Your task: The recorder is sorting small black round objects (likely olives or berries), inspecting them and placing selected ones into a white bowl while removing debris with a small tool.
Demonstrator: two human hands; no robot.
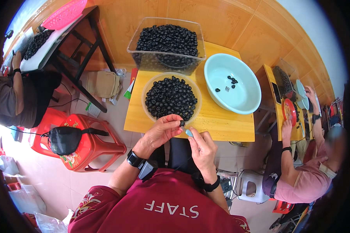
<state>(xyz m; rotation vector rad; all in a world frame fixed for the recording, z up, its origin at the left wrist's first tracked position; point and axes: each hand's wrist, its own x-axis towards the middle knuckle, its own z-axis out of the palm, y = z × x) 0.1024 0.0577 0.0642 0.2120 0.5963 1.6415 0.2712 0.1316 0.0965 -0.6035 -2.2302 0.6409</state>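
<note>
A black piece (182, 123) sits at the left hand's (162, 131) inner edge, pinched by thumb and finger. The right hand (203, 148), just beside, clamps a light-blue piece (189, 133).

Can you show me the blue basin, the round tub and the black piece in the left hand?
Blue basin (241, 97): head view, bare inner bottom.
Round tub (199, 95): head view, right side wall.
Black piece (182, 123): head view, middle of its visible side.

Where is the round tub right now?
In the head view, the round tub is on the left part of the yellow table, between the clear bin and the left hand, with the pale blue basin to its right.
</note>
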